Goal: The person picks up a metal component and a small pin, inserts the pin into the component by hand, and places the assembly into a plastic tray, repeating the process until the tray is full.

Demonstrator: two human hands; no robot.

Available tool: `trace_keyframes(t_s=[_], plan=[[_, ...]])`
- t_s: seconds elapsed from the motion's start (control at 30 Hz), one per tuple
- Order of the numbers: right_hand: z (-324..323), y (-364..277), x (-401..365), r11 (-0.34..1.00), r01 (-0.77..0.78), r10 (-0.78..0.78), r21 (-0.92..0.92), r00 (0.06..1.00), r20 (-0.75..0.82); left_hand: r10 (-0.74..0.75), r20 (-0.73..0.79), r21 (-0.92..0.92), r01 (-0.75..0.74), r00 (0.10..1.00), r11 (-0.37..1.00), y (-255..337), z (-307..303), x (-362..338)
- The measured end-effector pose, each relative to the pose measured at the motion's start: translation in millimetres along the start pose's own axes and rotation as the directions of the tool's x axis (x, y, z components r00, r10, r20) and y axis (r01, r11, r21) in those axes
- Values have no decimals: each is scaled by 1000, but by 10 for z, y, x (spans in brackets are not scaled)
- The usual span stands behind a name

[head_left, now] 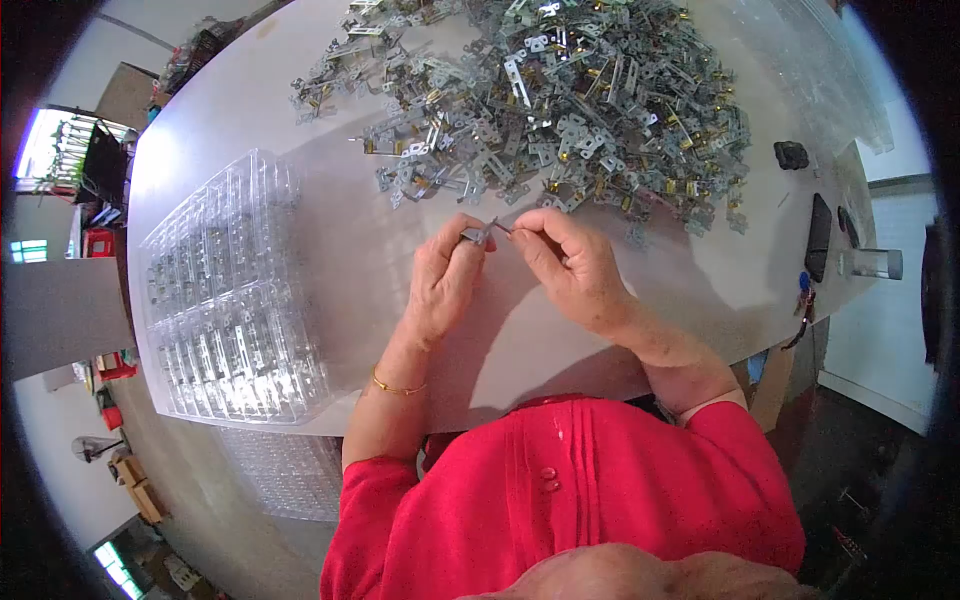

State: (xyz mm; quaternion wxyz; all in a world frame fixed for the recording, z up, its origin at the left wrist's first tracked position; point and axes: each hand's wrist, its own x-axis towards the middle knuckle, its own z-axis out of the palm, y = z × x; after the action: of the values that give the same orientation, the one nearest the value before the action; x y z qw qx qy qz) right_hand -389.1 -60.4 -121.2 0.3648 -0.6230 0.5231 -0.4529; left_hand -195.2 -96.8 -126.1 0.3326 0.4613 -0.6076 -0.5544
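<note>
My left hand (443, 280) is closed, with a small grey metal bracket (474, 236) pinched between thumb and fingers. My right hand (578, 272) is closed too, its thumb and forefinger meeting on a thin dark end that sticks out from the bracket. Whether that end is a separate piece cannot be made out. Just beyond both hands spreads a large heap of metal brackets (590, 130), silvery with some brass-coloured parts. To the left of my left hand lies a clear plastic tray (222, 290) with rows of slots, many holding metal parts.
The white table (370, 300) has a curved edge. On its right lie a black object (790, 155), a long dark case (819, 237) and a clear cup (878, 264) on its side. Clear plastic sheets (825, 70) lie at the far right. More clear trays (285, 475) sit below the table's left edge.
</note>
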Motion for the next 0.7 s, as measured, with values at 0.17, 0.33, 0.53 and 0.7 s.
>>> trace_keyframes(t_s=[0.17, 0.33, 0.53, 0.7], plan=[[4, 40, -1, 992, 108, -106, -66, 994, 20, 377, 88, 428, -377, 922, 821, -76, -6, 30], [7, 72, -7, 963, -158, 134, 218, 983, 122, 440, 126, 515, -438, 889, 737, -133, 21, 48], [-60, -13, 28, 853, -393, 302, 343, 908, 289, 513, 159, 603, -494, 844, 626, -151, 76, 47], [-34, 87, 17, 978, -126, 95, 169, 979, 180, 550, 196, 630, -534, 812, 564, -129, 108, 46]])
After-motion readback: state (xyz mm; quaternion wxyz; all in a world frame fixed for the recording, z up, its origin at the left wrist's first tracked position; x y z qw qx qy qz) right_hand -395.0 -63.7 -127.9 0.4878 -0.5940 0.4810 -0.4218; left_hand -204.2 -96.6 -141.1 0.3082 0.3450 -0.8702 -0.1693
